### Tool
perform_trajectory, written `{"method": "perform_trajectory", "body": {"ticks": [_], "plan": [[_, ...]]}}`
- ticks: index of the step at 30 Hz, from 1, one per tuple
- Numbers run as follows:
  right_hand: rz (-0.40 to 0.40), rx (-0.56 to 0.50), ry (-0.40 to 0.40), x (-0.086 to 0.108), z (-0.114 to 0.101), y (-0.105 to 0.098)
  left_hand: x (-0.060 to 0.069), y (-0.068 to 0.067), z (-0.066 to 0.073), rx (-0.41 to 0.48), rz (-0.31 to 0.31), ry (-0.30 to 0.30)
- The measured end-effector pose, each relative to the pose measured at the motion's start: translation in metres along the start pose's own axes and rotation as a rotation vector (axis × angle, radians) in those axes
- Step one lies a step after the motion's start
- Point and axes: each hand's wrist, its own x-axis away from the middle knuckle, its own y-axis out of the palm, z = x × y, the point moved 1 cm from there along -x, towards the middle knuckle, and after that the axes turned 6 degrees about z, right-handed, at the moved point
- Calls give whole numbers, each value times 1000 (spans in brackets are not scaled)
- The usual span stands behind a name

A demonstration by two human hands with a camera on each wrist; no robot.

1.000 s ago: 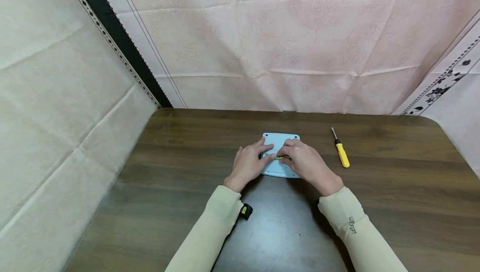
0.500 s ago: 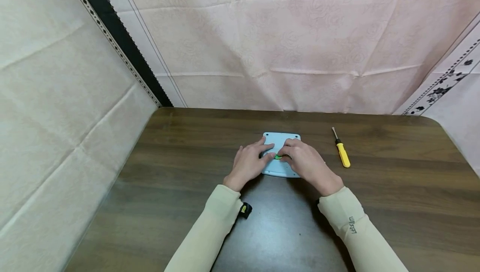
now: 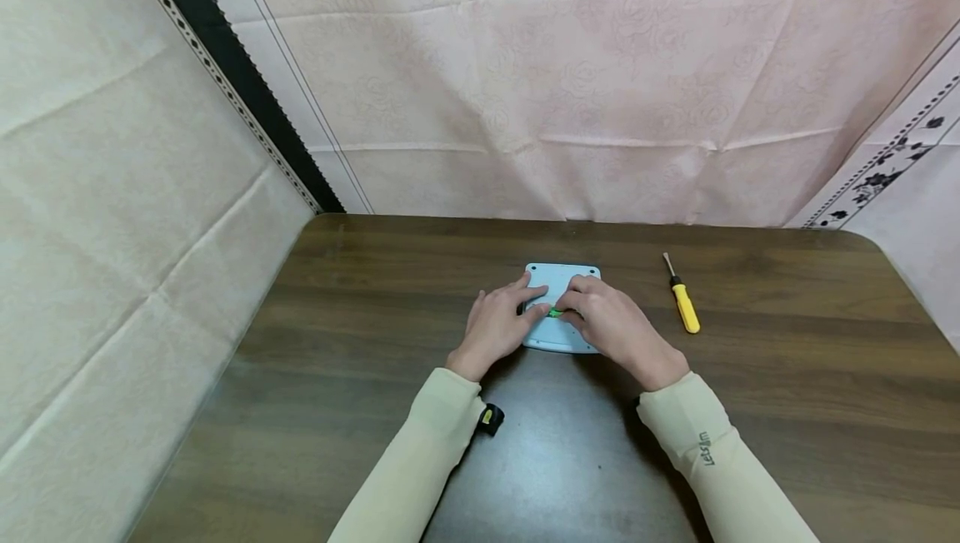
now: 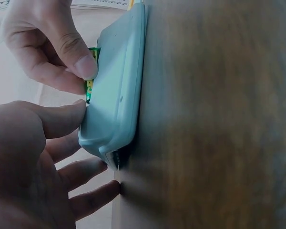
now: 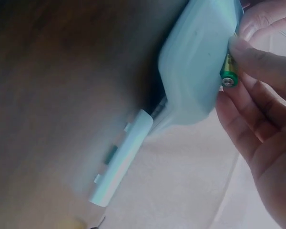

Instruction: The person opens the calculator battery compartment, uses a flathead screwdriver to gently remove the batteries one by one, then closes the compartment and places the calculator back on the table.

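A light-blue flat device (image 3: 558,336) with rounded corners lies on the table, small dark holes at its corners. My right hand (image 3: 611,322) pinches a green-and-gold battery (image 5: 229,71) between thumb and fingers, against the device's upper face. The battery's metal end shows in the right wrist view. My left hand (image 3: 497,326) rests at the device's left side, its fingers fairly straight and spread. Its thumb (image 4: 66,117) touches the upper face close to the battery's other end. The place under the battery is hidden by the fingers.
A yellow-handled screwdriver (image 3: 685,306) lies on the brown wooden table (image 3: 360,343), right of the device. In the right wrist view, a narrow light-blue piece with small tabs (image 5: 126,160) is beside the device. Pale cloth (image 3: 570,110) hangs behind the table.
The battery has turned or shifted slightly under the right fingers, now showing mostly green in the head view. Both hands and the device stay nearly in place.
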Motion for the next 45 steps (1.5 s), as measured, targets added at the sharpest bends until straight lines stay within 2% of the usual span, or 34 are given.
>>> {"method": "perform_trajectory", "body": {"ticks": [7,24,32,37,45], "plan": [[-47,-24,70,-1,0,-3,-1,1,0,-9,4,-3],[-100,-53,80,-2,0,-8,0,0,-1,-14,-9,-4],[-98,-27,65,-3,1,-12,-1,0,-1,-17,-18,-5],[-88,-32,98,-2,6,-19,0,-1,-1,-4,-14,-8],[-26,-48,156,2,21,-28,0,1,0,9,-7,-18]]}}
